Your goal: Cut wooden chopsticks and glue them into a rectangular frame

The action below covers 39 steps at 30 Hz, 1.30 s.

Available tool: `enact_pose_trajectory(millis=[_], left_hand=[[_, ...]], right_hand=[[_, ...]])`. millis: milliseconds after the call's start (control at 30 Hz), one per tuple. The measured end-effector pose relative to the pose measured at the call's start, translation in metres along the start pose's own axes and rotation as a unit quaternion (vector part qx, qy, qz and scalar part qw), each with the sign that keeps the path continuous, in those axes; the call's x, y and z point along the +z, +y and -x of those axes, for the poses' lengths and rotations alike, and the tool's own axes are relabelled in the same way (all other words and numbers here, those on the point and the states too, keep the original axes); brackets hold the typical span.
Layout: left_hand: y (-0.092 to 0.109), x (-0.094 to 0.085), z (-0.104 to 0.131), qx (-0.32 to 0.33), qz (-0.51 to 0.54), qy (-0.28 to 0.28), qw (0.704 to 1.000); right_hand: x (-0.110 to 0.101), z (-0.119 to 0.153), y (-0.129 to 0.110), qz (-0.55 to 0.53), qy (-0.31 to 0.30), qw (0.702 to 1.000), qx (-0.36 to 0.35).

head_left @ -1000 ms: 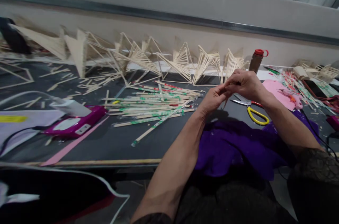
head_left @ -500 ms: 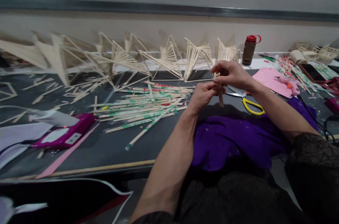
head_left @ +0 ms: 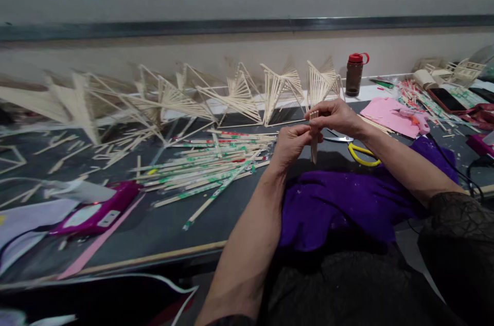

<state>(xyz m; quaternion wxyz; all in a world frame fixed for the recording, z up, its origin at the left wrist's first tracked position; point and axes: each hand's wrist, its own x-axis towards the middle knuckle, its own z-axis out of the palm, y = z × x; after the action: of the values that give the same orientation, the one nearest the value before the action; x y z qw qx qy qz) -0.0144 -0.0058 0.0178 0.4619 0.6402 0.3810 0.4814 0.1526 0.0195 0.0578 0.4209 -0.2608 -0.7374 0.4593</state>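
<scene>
A small bundle of wooden sticks (head_left: 314, 150) stands upright between my two hands, above the dark table. My left hand (head_left: 291, 143) pinches it from the left, about midway up. With thumb and fingers, my right hand (head_left: 334, 116) grips the bundle near its top; the fingers partly hide the sticks. Scissors with yellow handles (head_left: 362, 155) lie just right of the bundle, under my right forearm. Left of my hands lies a pile of chopsticks in green-printed wrappers (head_left: 216, 159). Purple cloth (head_left: 339, 205) is spread below my hands.
Stick structures (head_left: 235, 97) line the back along the wall. A brown bottle with a red lid (head_left: 354, 76) stands behind my right hand. On the right, a pink glue gun (head_left: 415, 118) rests on pink cloth (head_left: 380, 112). A magenta power strip (head_left: 96, 210) sits at left.
My view has tilted up slightly, so the table sits lower in the picture. My right-hand fingers have come down and closed around the bundle's top. My left hand keeps its pinch.
</scene>
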Motion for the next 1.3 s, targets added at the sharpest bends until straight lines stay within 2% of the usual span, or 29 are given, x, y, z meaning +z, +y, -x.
enact_pose_trajectory(millis=[200, 367, 567, 767, 933, 1300], left_hand=[[0.004, -0.001, 0.005, -0.019, -0.011, -0.002, 1.0], [0.004, -0.002, 0.004, -0.036, -0.011, -0.008, 0.999], [0.001, -0.004, 0.004, -0.03, -0.028, -0.017, 0.999], [0.01, -0.008, 0.008, -0.031, -0.043, -0.057, 0.997], [0.016, -0.01, 0.009, -0.029, -0.06, -0.062, 0.996], [0.006, -0.013, 0.008, -0.055, -0.041, -0.07, 0.995]], right_hand=[[0.001, 0.0, -0.004, 0.083, 0.0, 0.995, -0.049], [0.001, 0.0, -0.012, 0.146, -0.003, 0.989, -0.039], [0.0, -0.001, -0.011, 0.161, 0.008, 0.987, -0.021], [0.005, 0.003, -0.016, 0.209, 0.021, 0.978, -0.008], [0.011, 0.005, -0.019, 0.193, 0.009, 0.981, 0.009], [0.011, 0.004, -0.012, 0.219, 0.021, 0.975, -0.034]])
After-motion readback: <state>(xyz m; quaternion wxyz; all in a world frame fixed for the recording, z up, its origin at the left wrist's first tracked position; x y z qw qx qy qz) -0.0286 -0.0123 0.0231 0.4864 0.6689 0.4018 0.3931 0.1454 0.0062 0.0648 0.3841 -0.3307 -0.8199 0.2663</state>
